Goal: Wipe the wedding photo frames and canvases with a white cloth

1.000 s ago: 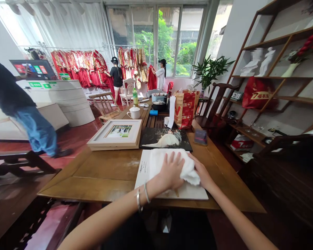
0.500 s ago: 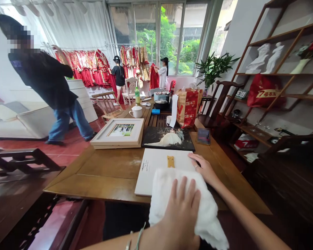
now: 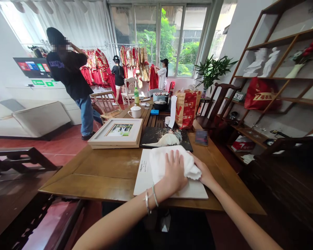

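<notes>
A white panel point(image 3: 143, 185) with small dark print lies near the table's front edge. My left hand point(image 3: 175, 170) rests palm down on a folded white towel point(image 3: 158, 163), fingers extended and slightly apart, pressing it on the panel's upper part. On the panel's right side, my right hand point(image 3: 202, 171) holds the edge; the towel partly hides its fingers. Just beyond lies a dark picture panel point(image 3: 148, 133) showing a white gown. The towel covers the tan sticker on the white panel.
Framed pictures point(image 3: 114, 140) are stacked at the left on the wooden table point(image 3: 94, 180). Farther back stand a white lidded cup point(image 3: 135, 111), a blue box point(image 3: 154, 112) and a red-brown paper bag point(image 3: 187, 109). A person in black point(image 3: 70, 73) stands at the left.
My left hand has pushed the towel forward over the panel, covering the tan sticker. My right hand stays at the panel's edge. The person at the left has moved rightward.
</notes>
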